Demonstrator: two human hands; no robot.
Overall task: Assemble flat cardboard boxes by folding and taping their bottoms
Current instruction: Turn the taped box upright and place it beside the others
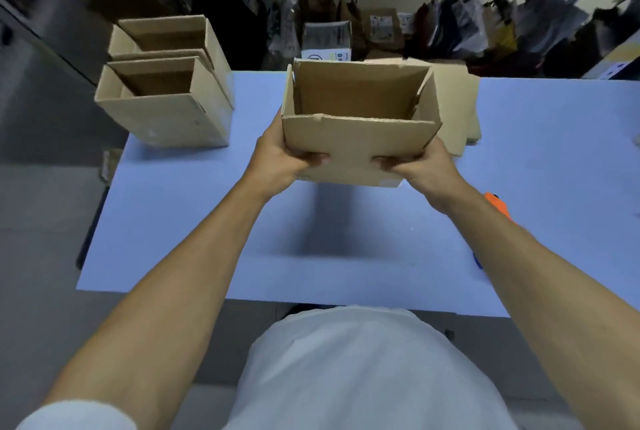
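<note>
Both hands grip one open box (360, 117), held above the blue table (540, 166): your left hand (277, 159) and right hand (424, 166) clasp its lower near corners, thumbs across the front wall. Interior shows bare cardboard. Two assembled boxes (166, 97) stand far left; flat cardboard (457, 107) lies behind the held box.

both hands (282, 155) grip open box (360, 133) above table (207, 221)

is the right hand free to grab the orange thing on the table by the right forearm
Probably not yet: the right hand grips the open brown cardboard box together with the left hand. The orange object lies close, half hidden behind the forearm.
</note>
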